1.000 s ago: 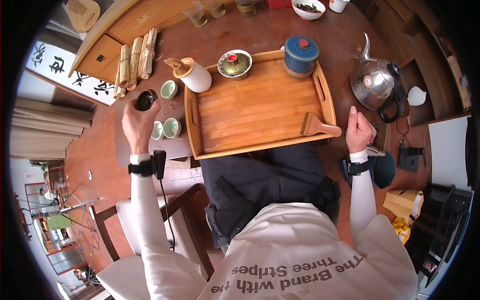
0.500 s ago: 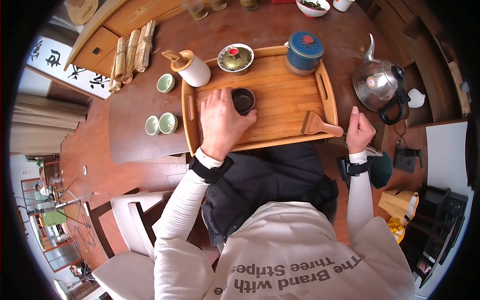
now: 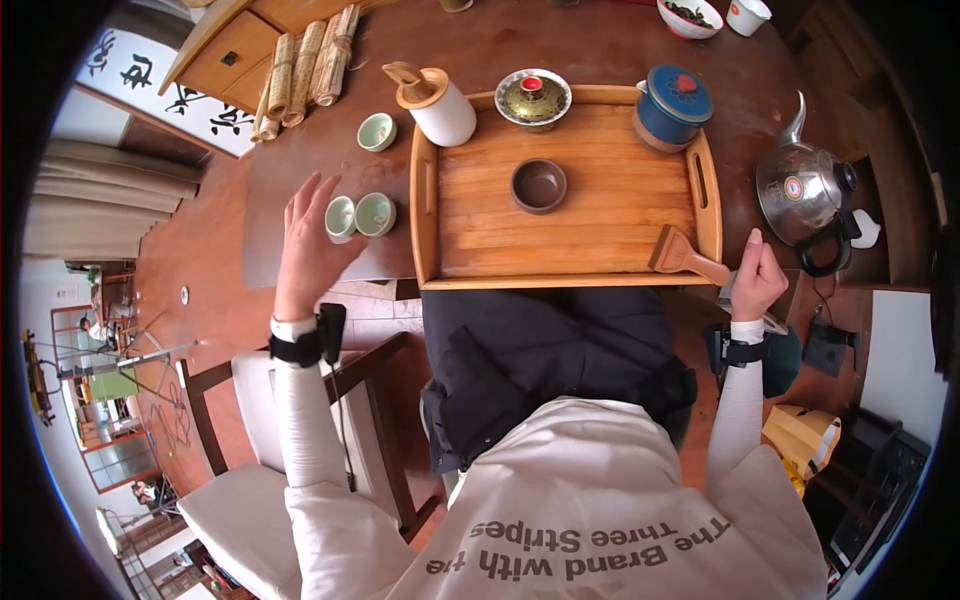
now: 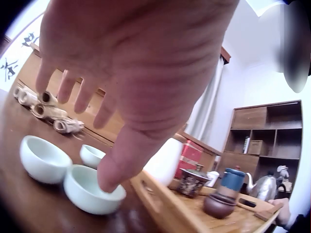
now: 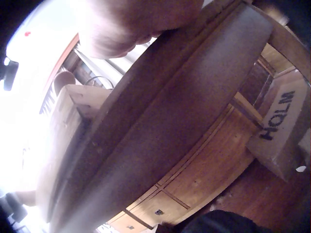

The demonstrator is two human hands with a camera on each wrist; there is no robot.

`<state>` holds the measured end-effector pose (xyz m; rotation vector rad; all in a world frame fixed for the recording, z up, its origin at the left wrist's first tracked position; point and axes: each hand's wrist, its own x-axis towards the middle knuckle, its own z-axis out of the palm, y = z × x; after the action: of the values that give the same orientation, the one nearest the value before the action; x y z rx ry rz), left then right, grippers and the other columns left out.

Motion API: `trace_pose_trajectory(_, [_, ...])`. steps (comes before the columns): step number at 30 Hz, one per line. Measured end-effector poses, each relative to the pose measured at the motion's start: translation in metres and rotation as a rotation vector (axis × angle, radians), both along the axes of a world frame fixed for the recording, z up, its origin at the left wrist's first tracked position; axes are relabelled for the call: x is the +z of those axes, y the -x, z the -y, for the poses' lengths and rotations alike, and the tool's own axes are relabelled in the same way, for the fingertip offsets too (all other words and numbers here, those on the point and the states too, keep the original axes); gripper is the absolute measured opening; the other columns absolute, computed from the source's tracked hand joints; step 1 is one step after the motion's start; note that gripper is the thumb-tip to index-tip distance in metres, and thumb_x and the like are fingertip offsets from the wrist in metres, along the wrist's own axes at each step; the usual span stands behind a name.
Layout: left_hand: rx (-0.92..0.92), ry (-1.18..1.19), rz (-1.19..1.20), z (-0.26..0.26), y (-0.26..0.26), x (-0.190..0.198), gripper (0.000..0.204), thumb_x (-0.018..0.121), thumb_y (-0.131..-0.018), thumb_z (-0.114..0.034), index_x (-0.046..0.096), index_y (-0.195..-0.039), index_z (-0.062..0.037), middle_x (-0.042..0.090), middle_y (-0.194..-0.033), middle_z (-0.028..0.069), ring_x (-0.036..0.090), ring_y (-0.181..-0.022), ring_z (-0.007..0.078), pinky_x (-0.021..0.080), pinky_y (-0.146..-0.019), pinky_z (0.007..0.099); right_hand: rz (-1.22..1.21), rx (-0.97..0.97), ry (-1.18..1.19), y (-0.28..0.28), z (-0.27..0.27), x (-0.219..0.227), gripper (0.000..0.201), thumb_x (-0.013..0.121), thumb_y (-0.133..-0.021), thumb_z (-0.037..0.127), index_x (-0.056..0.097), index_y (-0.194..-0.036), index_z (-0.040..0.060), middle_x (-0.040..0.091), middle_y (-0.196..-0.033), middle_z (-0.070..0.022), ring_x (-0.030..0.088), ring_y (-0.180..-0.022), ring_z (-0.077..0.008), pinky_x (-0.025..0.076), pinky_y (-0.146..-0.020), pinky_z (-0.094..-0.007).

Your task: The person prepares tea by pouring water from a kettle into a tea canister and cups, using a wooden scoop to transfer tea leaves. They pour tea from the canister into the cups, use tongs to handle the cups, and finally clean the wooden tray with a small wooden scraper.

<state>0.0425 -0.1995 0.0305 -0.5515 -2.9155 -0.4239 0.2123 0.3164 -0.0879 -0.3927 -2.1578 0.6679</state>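
A dark brown cup (image 3: 539, 186) stands upright on the wooden tray (image 3: 424, 215), touched by no hand. My left hand (image 3: 312, 240), fingers spread and holding nothing, hovers beside two pale green cups (image 3: 375, 214) left of the tray. In the left wrist view its thumb overlaps the rim of one green cup (image 4: 92, 194); whether they touch I cannot tell. A third green cup (image 3: 377, 132) stands farther back. Curled fingers show on my right hand (image 3: 758, 280), which holds nothing visible near the table edge, by the handle of a brown brush-like tool (image 3: 690, 258).
Along the tray's back are a white holder (image 3: 445, 115), a lidded bowl (image 3: 533, 98) and a blue pot (image 3: 673, 105). A steel kettle (image 3: 805, 190) stands to the right. Bamboo rolls (image 3: 310, 65) lie at the back left, a bowl of leaves (image 3: 690, 14) at the back.
My left hand carried the dark cup from the left onto the tray, let go of it and moved back left to the green cups, fingers spread. My right hand stays much the same.
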Motion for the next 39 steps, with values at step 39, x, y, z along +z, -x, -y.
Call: trace_pose_trajectory(39, [0.001, -0.286, 0.085, -0.162, -0.083, -0.024, 0.070, 0.087, -0.079, -0.022, 0.055, -0.137, 0.0005, 0.066, -0.113, 0.0159, 0.065, -0.107, 0.0336, 0.052, -0.089, 0.0421, -0.013, -0.014, 0.034, 0.001, 0.002, -0.001, 0.042, 0.067, -0.100, 0.017, 0.051, -0.066, -0.0013, 0.040, -0.055, -0.0125, 0.034, -0.050, -0.0173, 0.032, -0.048, -0.0360])
